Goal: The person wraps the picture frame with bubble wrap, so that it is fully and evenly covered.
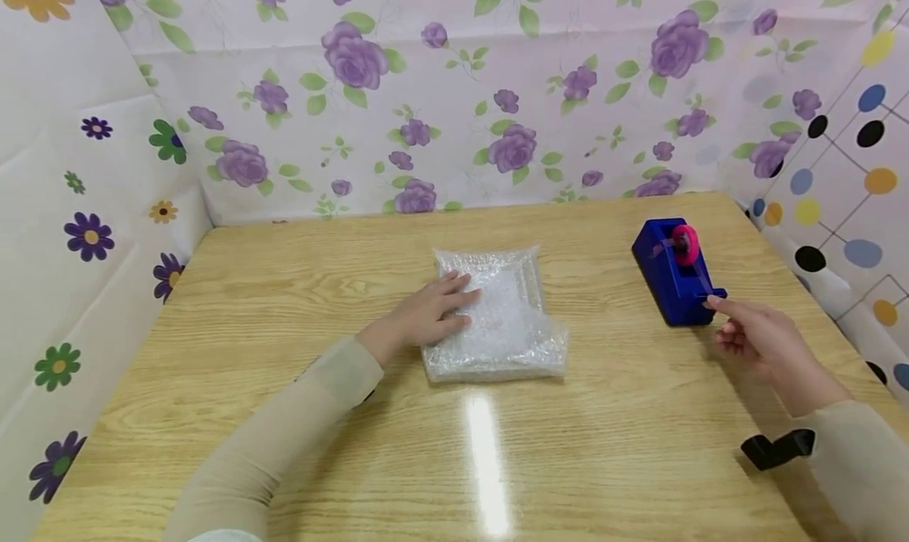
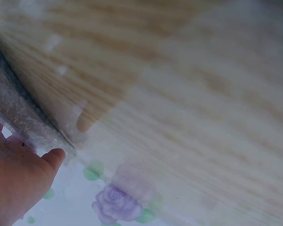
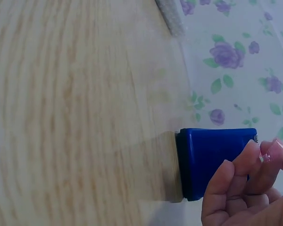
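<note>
A flat bubble-wrapped package [image 1: 500,313] lies on the table. On its left part rests my left hand [image 1: 433,313], fingers spread and fairly straight; the left wrist view shows the thumb by the bubble wrap [image 2: 35,120]. To the right stands a blue tape dispenser [image 1: 675,278] with a pink-cored roll of tape [image 1: 686,246]. At its cutting end, my right hand [image 1: 763,341] pinches the tape's loose end between thumb and forefinger. In the right wrist view, a bit of clear tape [image 3: 265,157] shows at the fingertips, beside the dispenser [image 3: 217,157].
The wooden table [image 1: 298,289] runs back to a flowered cloth wall [image 1: 440,92]. Patterned side walls [image 1: 71,289] stand at left and right. A black strap end [image 1: 777,450] hangs from the right wrist.
</note>
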{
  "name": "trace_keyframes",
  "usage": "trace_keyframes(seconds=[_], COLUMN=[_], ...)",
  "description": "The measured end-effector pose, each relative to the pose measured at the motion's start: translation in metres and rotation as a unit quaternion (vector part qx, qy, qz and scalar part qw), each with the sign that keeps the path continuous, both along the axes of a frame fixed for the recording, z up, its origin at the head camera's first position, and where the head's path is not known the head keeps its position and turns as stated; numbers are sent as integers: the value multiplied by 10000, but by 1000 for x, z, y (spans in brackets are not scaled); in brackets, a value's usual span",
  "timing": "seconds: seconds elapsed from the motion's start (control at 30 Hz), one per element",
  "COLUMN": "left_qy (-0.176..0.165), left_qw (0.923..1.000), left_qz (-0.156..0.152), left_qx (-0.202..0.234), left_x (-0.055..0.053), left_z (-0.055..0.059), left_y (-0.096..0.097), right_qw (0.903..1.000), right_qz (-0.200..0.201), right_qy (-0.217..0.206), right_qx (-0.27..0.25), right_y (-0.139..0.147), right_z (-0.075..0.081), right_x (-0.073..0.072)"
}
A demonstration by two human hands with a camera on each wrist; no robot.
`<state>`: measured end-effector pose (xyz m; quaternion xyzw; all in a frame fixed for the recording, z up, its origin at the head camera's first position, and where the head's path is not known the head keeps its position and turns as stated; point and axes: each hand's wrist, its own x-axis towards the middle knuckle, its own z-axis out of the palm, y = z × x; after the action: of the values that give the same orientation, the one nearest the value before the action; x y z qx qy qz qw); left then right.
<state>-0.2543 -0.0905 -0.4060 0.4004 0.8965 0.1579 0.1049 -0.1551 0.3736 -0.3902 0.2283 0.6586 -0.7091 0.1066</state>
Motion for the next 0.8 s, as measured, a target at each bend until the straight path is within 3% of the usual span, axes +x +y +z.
trace_keyframes(seconds=[0.3, 0.8], left_qy=[-11, -55], left_qw=[10000, 9999], left_qz=[1, 45], left_qx=[-10, 97], left_x=[0, -1], left_z=[0, 0], left_y=[1, 1], right_qw=[9999, 9991], right_qz=[-36, -229], right_qy=[60, 345], right_qx=[123, -105], right_y=[-2, -3], right_z=[1, -1], right_x=[-3, -4])
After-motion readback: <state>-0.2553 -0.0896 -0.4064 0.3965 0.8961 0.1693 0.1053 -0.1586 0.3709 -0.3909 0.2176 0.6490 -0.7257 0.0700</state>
